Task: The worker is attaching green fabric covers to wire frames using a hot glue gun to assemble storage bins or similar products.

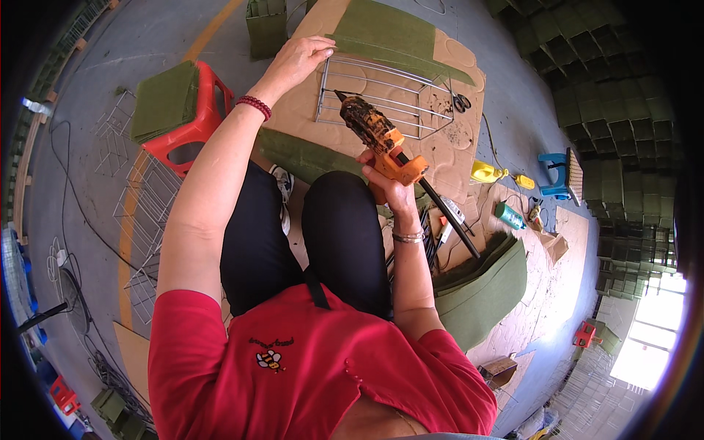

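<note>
My right hand is wrapped around the handle of an orange glue gun, its front caked with dark residue. A long black glue stick sticks out of its rear. The nozzle points up and left, over a rectangular metal wire frame lying on cardboard. Beyond the frame, a flat green sheet runs along its far side. My left hand has its fingers pinched at the sheet's near left edge, by the frame's far left corner; the exact grip is partly hidden.
Scissors lie right of the frame on the cardboard. A red stool at left carries green sheets. More green sheets are piled at my right. Wire frames and cables lie on the left floor; a blue stool stands right.
</note>
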The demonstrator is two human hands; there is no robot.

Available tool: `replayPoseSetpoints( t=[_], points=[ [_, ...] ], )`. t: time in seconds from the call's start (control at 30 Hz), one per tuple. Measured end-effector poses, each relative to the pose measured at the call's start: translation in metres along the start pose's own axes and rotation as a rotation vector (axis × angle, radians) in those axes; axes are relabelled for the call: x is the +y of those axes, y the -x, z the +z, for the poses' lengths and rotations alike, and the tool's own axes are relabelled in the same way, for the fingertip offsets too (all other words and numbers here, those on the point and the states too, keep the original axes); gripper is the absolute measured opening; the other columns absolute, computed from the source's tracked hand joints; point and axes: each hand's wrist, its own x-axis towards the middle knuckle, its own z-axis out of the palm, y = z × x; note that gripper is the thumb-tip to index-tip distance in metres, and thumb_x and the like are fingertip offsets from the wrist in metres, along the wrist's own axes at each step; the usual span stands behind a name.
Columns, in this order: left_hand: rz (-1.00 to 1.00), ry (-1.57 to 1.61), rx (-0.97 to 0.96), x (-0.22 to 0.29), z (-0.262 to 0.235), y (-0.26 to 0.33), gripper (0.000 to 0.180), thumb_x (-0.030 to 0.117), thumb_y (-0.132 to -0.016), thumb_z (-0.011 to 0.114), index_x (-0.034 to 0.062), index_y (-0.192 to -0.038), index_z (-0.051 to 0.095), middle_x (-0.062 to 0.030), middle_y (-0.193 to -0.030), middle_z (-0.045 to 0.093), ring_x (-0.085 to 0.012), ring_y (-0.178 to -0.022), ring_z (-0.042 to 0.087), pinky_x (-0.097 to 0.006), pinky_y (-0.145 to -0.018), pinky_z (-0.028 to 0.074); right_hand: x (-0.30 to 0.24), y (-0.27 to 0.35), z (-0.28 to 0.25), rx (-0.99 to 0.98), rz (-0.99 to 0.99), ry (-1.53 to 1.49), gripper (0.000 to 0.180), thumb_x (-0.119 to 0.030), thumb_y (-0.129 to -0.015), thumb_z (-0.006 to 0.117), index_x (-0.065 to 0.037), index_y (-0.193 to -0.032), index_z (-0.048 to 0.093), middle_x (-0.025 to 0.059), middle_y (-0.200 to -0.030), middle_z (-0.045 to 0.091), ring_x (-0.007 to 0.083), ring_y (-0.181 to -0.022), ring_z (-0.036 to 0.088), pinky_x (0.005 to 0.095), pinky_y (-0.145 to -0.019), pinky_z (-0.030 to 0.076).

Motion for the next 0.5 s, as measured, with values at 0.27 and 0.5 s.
replayPoseSetpoints(
  t=[0.27, 0.5],
  points=[
    [-0.06, 0.064, 0.006, 0.002, 0.003, 0.0, 0.03, 0.023, -0.098, 0.054, 0.0011, -0.112, 0.069, -0.0098, -0.123, 0.066, -0.0294, -0.11, 0.063, -0.037, -0.098, 0.048, -0.006, -0.004, 0.005, -0.028, 0.069, 0.014, 0.021, 0.003, -0.084, 0.066, -0.002, -0.104, 0.061, 0.0059, -0.103, 0.063, 0.0172, -0.102, 0.058, 0.0327, -0.091, 0.046],
    [-0.039, 0.072, 0.011, 0.004, 0.004, -0.001, 0.03, 0.023, -0.098, 0.054, 0.0017, -0.113, 0.069, -0.0093, -0.123, 0.066, -0.0292, -0.108, 0.064, -0.037, -0.097, 0.048, -0.011, -0.005, 0.008, -0.029, 0.068, 0.032, 0.021, 0.001, -0.083, 0.067, -0.002, -0.104, 0.062, 0.005, -0.104, 0.064, 0.0154, -0.102, 0.058, 0.0313, -0.091, 0.046]
  ],
)
